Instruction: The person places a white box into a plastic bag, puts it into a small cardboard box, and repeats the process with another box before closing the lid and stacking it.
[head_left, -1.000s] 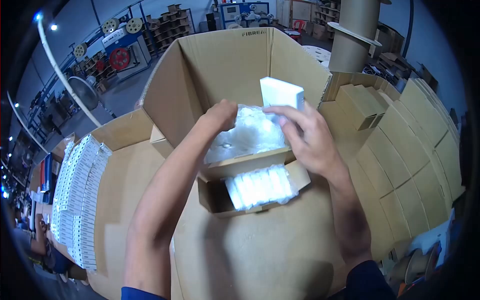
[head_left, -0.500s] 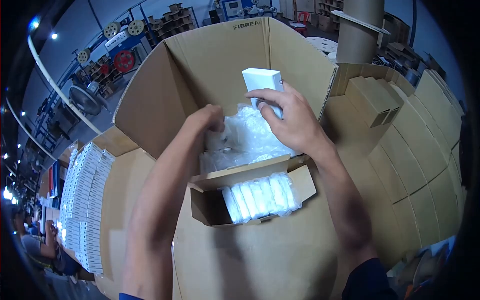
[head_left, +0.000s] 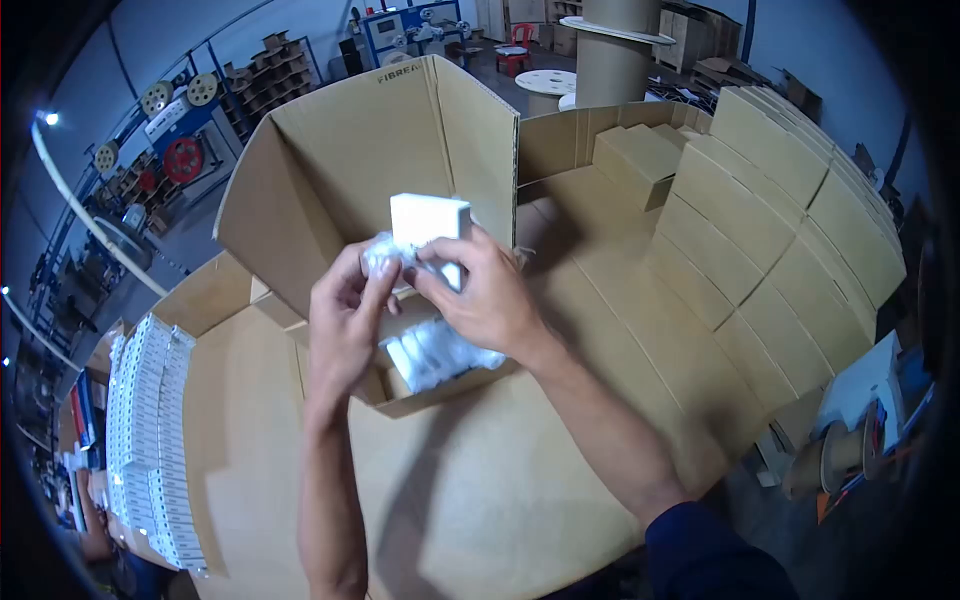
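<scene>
Your left hand (head_left: 345, 315) has come across from the big carton (head_left: 375, 140) to meet your right hand (head_left: 490, 295), so both now work together at the white box (head_left: 428, 218). Your right fingers and thumb grip the box, upright above the small carton (head_left: 405, 405); your left fingers pinch clear plastic (head_left: 381, 254) against its lower side. Beneath lie wrapped packs (head_left: 440, 355), and the carton's rim sits near your wrists, with tabletop (head_left: 480, 480) stretching toward you.

Packs (head_left: 435, 355) lie in the small carton (head_left: 410, 404) (large carton (head_left: 360, 135) behind)
</scene>
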